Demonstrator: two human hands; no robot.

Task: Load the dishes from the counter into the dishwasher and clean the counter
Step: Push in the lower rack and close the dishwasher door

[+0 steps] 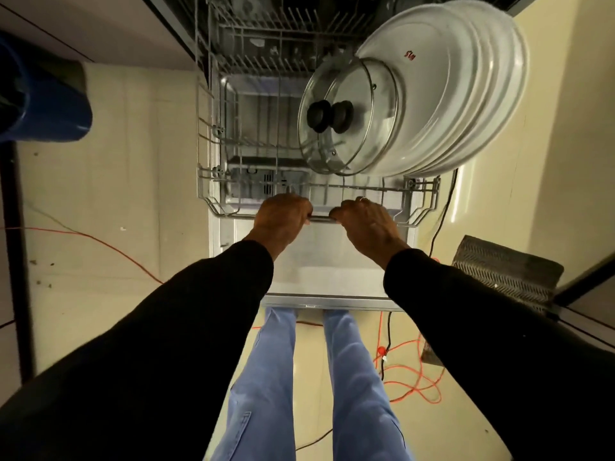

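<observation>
At the near rail: left hand (283, 217) and right hand (366, 221) sit side by side on the rack (206, 181), fingers (299, 202) curled over its front wire and gripping it.
Rack place: drawn out of the dishwasher (186, 38) above the dropped door (326, 271), its far end inside the tub.
Load: white plates (449, 94) stand on edge in a row at the right; a glass lid (352, 94) leans against the nearest plate, to their left. Two black knobs (329, 116) show, so a second lid may sit behind the first. Left half of the rack holds nothing I can see.
Handling: stiff wire frame, likely heavy on the right with that stack of china, so it may pull crooked. A grip at the middle of the rail, as now, looks right, and a slow, even slide seems wise.
Risk: plates and glass are brittle; a jolt at either end of the travel could knock them together or tip the lid.
Writing: red mark (410, 55) on the nearest plate, two or three characters seen upside down, not surely legible. Small badge (310, 306) on the door's near edge, too small to read.
Bench: not in view.
</observation>
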